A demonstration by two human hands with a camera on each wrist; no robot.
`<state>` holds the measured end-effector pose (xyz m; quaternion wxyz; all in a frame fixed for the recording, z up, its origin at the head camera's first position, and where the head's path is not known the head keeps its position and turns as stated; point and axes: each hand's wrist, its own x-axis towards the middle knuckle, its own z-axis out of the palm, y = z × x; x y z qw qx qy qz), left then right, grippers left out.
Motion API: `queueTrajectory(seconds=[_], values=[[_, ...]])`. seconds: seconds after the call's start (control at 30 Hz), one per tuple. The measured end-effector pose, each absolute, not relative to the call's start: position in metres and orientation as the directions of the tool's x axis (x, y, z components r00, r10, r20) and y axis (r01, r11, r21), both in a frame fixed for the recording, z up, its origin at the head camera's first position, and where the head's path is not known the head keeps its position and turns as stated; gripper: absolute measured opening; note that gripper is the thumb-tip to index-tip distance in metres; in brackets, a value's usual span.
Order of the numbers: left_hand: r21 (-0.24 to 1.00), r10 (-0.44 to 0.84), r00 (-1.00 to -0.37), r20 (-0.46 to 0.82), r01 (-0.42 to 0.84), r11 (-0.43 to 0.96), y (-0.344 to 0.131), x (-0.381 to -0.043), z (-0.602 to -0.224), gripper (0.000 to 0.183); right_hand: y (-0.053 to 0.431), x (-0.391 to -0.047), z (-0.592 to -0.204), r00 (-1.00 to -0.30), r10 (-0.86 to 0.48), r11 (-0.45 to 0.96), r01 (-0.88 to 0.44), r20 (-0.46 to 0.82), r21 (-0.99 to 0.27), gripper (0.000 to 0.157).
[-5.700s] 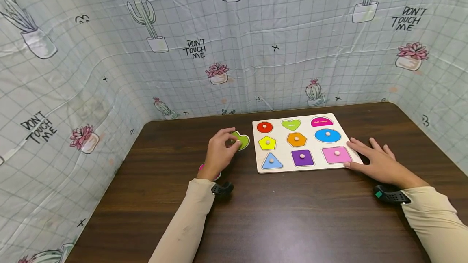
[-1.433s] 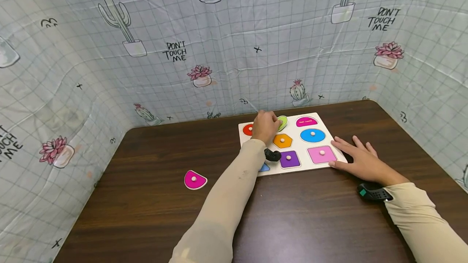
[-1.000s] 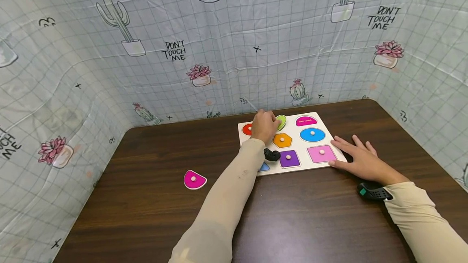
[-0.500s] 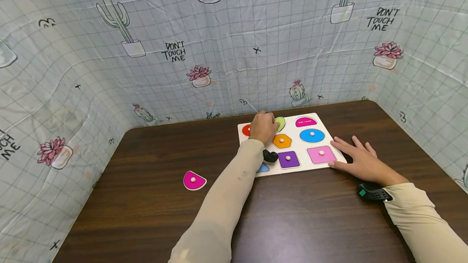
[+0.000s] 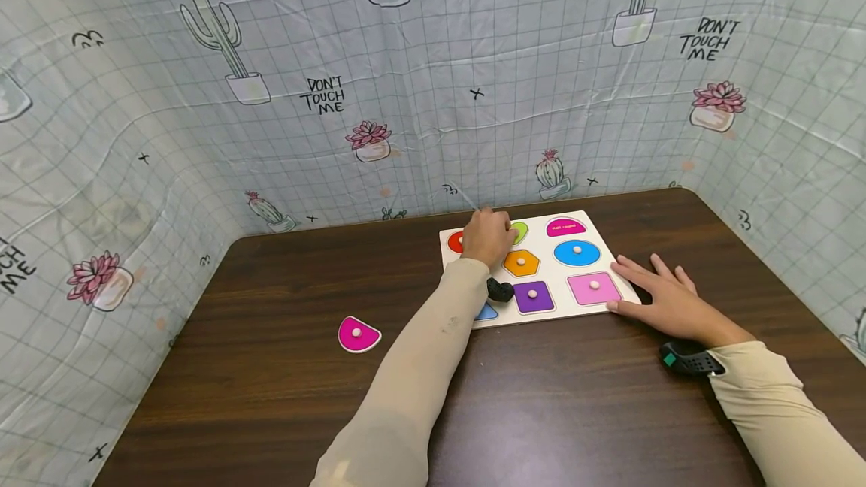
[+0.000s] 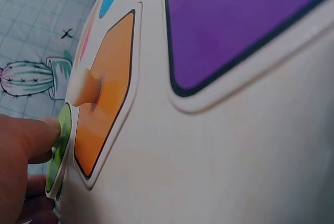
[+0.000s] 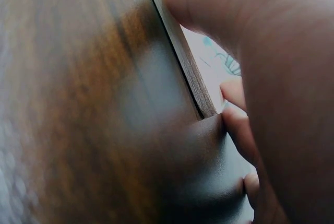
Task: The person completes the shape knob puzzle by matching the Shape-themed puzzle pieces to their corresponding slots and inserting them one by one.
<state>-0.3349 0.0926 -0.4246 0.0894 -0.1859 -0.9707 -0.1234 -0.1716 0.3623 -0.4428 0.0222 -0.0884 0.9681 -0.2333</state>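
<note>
My left hand (image 5: 489, 237) is over the top row of a white wooden peg puzzle board (image 5: 558, 265), pinching a green heart puzzle piece (image 5: 519, 232). In the left wrist view, the thumb lies against that heart, which sits at its slot with its lower edge slightly raised; the fingers hide its knob. Beside it is the orange hexagon piece (image 6: 107, 96) in its recess. My right hand (image 5: 666, 303) rests with spread fingers at the board's right front corner. In the right wrist view, its thumb (image 7: 203, 2) lies on the board's edge (image 7: 180, 46).
A magenta half-round piece (image 5: 358, 334) lies on the dark wooden table (image 5: 271, 397), left of my left forearm. The matching half-round slot (image 5: 565, 227) shows at the board's top right. Blue oval (image 5: 577, 252), pink rectangle (image 5: 594, 288) and purple square (image 5: 534, 297) pieces sit in the board.
My left hand has carried the green heart from the table left of the board to the board's top row. Lately the heart has tipped flatter. The right hand stays at the board's corner.
</note>
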Motion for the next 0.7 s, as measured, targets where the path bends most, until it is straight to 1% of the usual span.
queueTrajectory(seconds=[0.13,0.43,0.53,0.6,0.7], values=[[0.193,0.348,-0.911,0.22,0.39,0.9,0.092,-0.334,-0.425,0.02,0.363,-0.171,-0.443,-0.983,-0.182,0.874,-0.162,0.0,-0.458,0.084],[0.207,0.348,-0.914,0.209,0.389,0.897,0.084,-0.335,-0.429,0.022,0.359,-0.172,-0.443,-0.982,-0.187,0.871,-0.166,0.002,-0.463,0.084],[0.29,0.341,-0.917,0.206,0.39,0.874,0.081,-0.336,-0.43,0.023,0.36,-0.172,-0.444,-0.983,-0.186,0.87,-0.165,0.001,-0.464,0.084],[0.387,0.336,-0.918,0.211,0.394,0.834,0.077,-0.336,-0.429,0.023,0.36,-0.172,-0.444,-0.983,-0.186,0.87,-0.165,0.001,-0.465,0.084],[0.497,0.322,-0.917,0.235,0.398,0.771,0.071,-0.335,-0.428,0.02,0.362,-0.171,-0.443,-0.983,-0.183,0.871,-0.161,-0.001,-0.463,0.084]])
